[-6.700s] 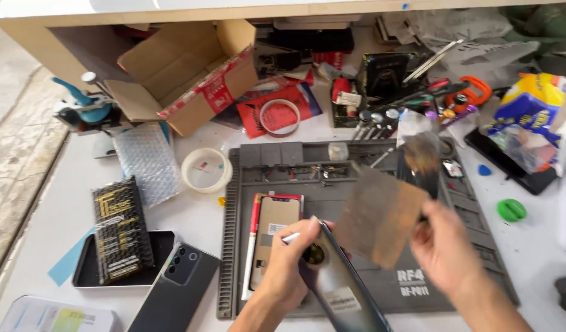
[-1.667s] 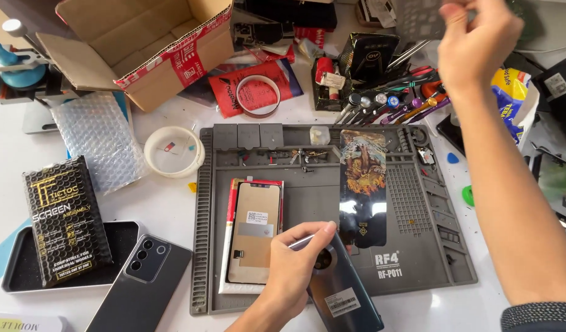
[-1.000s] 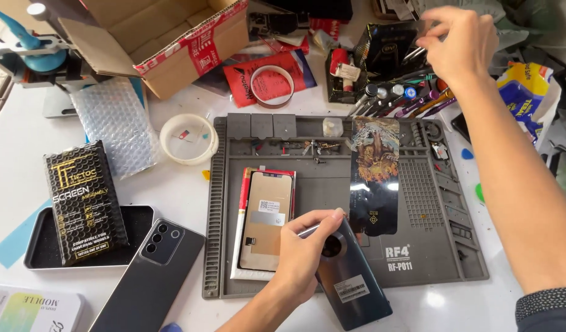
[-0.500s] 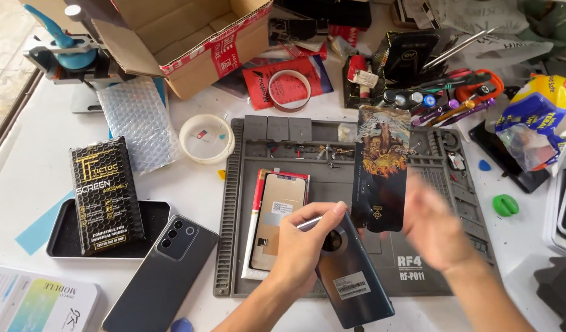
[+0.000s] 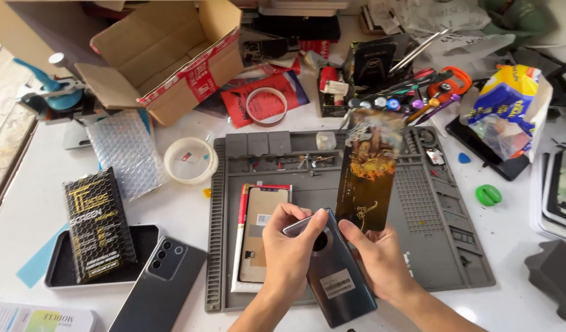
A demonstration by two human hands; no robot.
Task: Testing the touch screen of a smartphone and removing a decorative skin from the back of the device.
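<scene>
Both of my hands hold a dark grey phone (image 5: 338, 276) with a round camera ring, back side up, over the grey repair mat (image 5: 443, 246). My left hand (image 5: 289, 252) grips its upper left corner. My right hand (image 5: 378, 258) grips its right edge. A glossy printed back panel with gold artwork (image 5: 369, 172) lies on the mat just beyond my right hand. A replacement screen part on a red-edged card (image 5: 258, 237) lies on the mat left of my left hand.
An open cardboard box (image 5: 166, 55) stands at the back left. A tape roll (image 5: 191, 161), bubble wrap (image 5: 123, 150), a black box on a black tray (image 5: 98, 224) and another dark phone (image 5: 160, 283) lie left of the mat. Tools (image 5: 418, 92) crowd the back; a yellow bag (image 5: 507, 107) sits right.
My right hand came down from the tools at the back and took hold of the phone's right edge. My left hand stayed on the phone. The printed panel stayed on the mat.
</scene>
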